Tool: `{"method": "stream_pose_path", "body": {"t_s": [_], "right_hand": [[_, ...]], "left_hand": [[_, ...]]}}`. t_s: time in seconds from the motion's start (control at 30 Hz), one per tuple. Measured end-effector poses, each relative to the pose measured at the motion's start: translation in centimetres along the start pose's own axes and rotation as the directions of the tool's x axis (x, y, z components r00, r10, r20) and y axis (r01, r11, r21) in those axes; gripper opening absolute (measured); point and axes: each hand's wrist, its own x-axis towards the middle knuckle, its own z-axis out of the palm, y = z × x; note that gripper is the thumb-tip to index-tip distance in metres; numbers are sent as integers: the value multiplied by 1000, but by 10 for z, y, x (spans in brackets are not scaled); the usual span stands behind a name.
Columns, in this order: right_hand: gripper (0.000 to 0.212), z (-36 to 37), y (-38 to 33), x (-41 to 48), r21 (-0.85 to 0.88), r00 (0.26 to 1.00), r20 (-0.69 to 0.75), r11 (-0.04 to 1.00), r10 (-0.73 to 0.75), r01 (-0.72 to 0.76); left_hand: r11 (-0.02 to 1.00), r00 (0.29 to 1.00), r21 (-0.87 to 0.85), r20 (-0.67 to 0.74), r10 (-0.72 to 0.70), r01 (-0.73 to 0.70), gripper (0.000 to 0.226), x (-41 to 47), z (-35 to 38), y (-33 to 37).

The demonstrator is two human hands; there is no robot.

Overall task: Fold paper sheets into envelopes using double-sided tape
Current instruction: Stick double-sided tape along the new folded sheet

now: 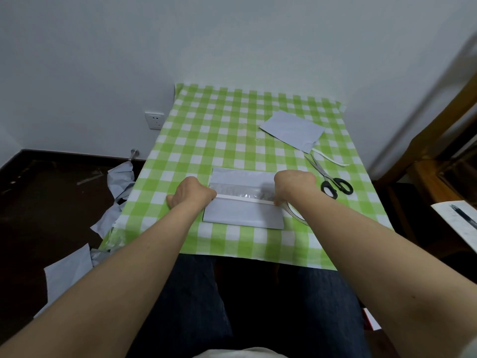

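A folded white paper sheet (242,215) lies on the green checked tablecloth (206,130), near its front edge. A white strip of double-sided tape (245,199) runs across the sheet from left to right. My left hand (189,192) presses the strip's left end at the paper's left edge. My right hand (294,183) holds the strip's right end, with the tape roll (296,214) partly hidden under my wrist. A shiny band of the sheet shows just beyond the strip.
Black-handled scissors (333,183) lie right of my right hand, with a loose white strip (330,157) beyond them. A folded white paper (293,130) rests at the back right. Paper scraps (69,275) litter the dark floor at left. A wooden frame (438,151) stands at right.
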Motion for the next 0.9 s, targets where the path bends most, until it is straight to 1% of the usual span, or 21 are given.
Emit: {"method": "stream_pose_path", "body": {"t_s": [0.17,0.23,0.27,0.3,0.33,0.37,0.4,0.43,0.47,0.5,0.53,0.57,0.6,0.63,0.73,0.83,0.9], "right_hand": [[18,2,-1,1,-14,1000,-17,1000,-1,0],[16,3,-1,2,-18,1000,-21,1000,-2,2],[15,3,0,2,-18,1000,-24,1000,-4,3],[15,3,0,2,-18,1000,-27,1000,-5,4],[14,3,0,2,-16,1000,-29,1000,-6,5],[13,3,0,3,-14,999,-32,1000,-6,6],[12,3,1,3,-11,999,-34,1000,-5,5],[11,3,1,3,-9,999,-36,1000,-5,5],[10,2,1,2,-8,999,-36,1000,-6,6],[10,3,1,2,-5,999,-34,1000,-10,10],[10,3,1,2,1,999,-34,1000,-12,12],[10,3,1,2,6,999,-36,1000,-14,14],[10,3,1,2,9,999,-41,1000,-14,15],[10,4,1,2,12,999,-46,1000,-13,14],[8,4,1,2,22,998,-56,1000,-13,14],[8,4,2,2,29,998,-55,1000,-9,10],[11,3,4,0,42,999,-38,999,-8,9]], "left_hand": [[999,998,7,33,-46,46,22,1,-7,2],[996,997,-60,48,-57,60,25,1,-10,0],[993,998,-106,35,-43,47,21,0,-9,-1],[993,1000,-121,-3,1,-1,17,-2,-8,-2],[992,992,-68,-75,101,-106,21,-5,-4,-3],[969,959,39,-143,247,-244,30,-9,1,-4],[910,891,137,-191,412,-392,36,-14,8,-5],[821,795,191,-208,569,-538,39,-20,14,-4],[716,693,207,-184,697,-667,41,-26,21,-2],[606,594,200,-123,795,-770,41,-31,28,1],[519,521,186,-43,852,-834,41,-38,34,4],[472,487,178,52,872,-864,41,-44,38,8],[462,488,185,132,863,-867,42,-49,42,10],[462,495,195,179,851,-865,43,-50,46,10],[490,531,220,199,824,-843,43,-49,51,8],[466,529,272,244,813,-842,43,-49,51,5],[469,545,303,254,799,-830,40,-51,50,5]]}}
